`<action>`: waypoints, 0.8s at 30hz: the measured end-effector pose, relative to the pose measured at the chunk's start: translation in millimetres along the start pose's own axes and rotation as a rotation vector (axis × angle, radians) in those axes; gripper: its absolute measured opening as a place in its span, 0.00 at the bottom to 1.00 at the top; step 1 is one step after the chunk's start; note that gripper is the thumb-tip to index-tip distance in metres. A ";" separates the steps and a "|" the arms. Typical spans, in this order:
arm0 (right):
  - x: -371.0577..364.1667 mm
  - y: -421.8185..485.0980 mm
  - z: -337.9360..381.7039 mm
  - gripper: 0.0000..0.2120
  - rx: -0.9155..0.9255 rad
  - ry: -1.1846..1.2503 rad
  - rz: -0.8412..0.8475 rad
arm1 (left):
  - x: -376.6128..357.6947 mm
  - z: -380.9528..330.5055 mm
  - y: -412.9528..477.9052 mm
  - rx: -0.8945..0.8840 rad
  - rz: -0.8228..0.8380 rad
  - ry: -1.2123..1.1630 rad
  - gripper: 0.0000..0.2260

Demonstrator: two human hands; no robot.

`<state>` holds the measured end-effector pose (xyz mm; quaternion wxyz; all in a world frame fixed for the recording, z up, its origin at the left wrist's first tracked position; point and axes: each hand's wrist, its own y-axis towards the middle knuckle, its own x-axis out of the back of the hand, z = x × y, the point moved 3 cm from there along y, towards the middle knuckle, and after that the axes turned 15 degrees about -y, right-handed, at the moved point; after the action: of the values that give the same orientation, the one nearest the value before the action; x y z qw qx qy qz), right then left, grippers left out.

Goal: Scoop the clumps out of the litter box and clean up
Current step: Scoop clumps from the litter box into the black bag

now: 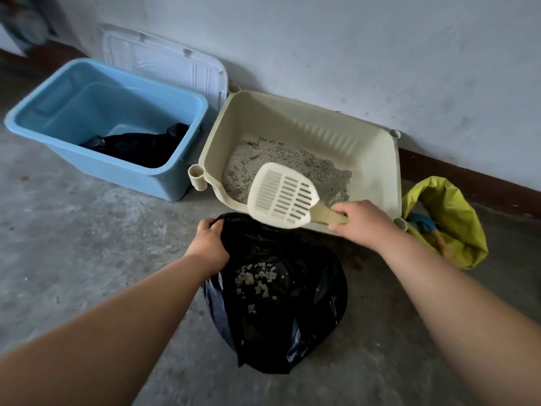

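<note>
- The right hand (361, 222) is curled around the ribbed handle of the cream slotted plastic scoop (282, 199); its empty blade points up and left, over the near rim of the beige plastic litter box (377, 171).
- The left hand (209, 240) pinches the edge of the black plastic garbage bag (307, 317), which holds pale clumps (257, 278) and lies on the grey concrete floor (87, 244).
- Grey litter (248, 159) lies in the box.

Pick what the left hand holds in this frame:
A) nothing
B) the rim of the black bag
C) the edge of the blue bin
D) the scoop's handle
B: the left hand grips the bunched rim of the black bag, while the right hand holds the scoop by its handle.
</note>
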<state>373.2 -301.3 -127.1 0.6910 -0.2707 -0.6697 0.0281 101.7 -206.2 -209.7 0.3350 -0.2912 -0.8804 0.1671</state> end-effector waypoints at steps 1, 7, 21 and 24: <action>7.6 5.3 -5.9 0.17 -0.030 -0.019 -0.018 | 0.4 0.1 -0.1 0.000 0.002 0.000 0.30; 50.3 42.9 -35.9 0.20 -0.210 -0.441 0.063 | 2.0 -0.5 -1.4 0.000 0.004 -0.001 0.30; 12.8 104.2 -39.8 0.31 -0.268 -0.603 0.508 | -1.1 -8.6 -1.0 0.011 0.010 0.007 0.30; -7.1 111.4 -35.8 0.20 -0.163 -0.557 0.474 | -1.7 -8.1 0.1 0.015 0.010 0.005 0.30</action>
<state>442.3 -221.3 -177.9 0.4328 -0.4543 -0.7509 0.2062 108.4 -206.4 -204.7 0.3387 -0.2937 -0.8767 0.1744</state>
